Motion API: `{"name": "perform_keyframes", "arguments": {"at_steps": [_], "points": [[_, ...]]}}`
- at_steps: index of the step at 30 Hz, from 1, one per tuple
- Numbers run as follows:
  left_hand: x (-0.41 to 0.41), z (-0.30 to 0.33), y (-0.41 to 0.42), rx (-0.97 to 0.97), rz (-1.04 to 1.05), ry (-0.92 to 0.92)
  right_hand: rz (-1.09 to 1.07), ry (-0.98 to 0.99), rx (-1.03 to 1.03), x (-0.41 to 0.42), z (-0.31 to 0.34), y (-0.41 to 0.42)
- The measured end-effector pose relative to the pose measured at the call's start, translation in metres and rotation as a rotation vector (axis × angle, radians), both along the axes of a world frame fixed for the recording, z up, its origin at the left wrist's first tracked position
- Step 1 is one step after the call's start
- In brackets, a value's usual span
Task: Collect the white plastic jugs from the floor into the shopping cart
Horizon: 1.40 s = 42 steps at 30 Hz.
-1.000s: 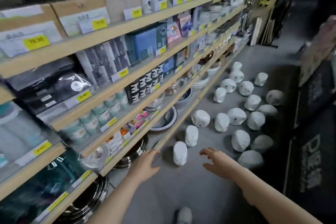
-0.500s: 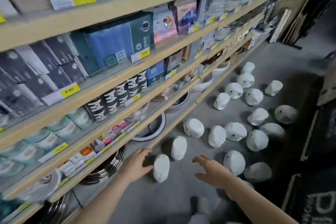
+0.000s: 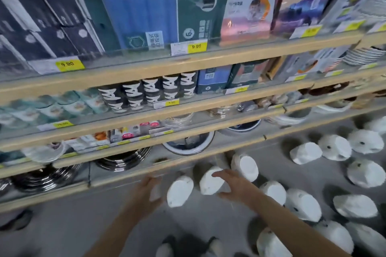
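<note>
Over the grey floor (image 3: 83, 225) beside the store shelves (image 3: 146, 69), the right hand (image 3: 234, 185) spreads relaxed fingers over one white jug (image 3: 208, 183) while the left hand (image 3: 146, 192), fingers loose, reaches beside another jug (image 3: 179, 193).

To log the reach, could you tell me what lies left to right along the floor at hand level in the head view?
Left hand → jug beside it → jug under the right hand's fingers → right hand → jug by the forearm → jug further right → jug near the frame's right edge.
</note>
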<state>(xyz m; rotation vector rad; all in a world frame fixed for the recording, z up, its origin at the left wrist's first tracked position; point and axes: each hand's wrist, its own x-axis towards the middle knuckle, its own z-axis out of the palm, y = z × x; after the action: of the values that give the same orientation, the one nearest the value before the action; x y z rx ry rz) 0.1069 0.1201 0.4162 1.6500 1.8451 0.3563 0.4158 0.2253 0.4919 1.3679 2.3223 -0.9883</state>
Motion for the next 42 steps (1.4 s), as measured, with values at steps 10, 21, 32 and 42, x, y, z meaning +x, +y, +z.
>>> {"name": "perform_keyframes", "arguments": {"at_steps": [10, 21, 32, 42], "points": [[-0.011, -0.252, -0.008, 0.037, -0.113, 0.12, 0.206, 0.039, 0.01, -0.032, -0.252, 0.043], [-0.007, -0.481, 0.007, 0.05, -0.324, 0.236, 0.394, 0.162, 0.047, -0.069, -0.52, 0.06], [-0.026, -0.507, 0.005, 0.139, -0.311, 0.23, 0.377, 0.173, 0.148, -0.077, -0.569, 0.03], [-0.022, -0.486, 0.024, 0.162, -0.246, 0.015, 0.156, 0.402, -0.097, -0.086, -0.552, 0.05]]}}
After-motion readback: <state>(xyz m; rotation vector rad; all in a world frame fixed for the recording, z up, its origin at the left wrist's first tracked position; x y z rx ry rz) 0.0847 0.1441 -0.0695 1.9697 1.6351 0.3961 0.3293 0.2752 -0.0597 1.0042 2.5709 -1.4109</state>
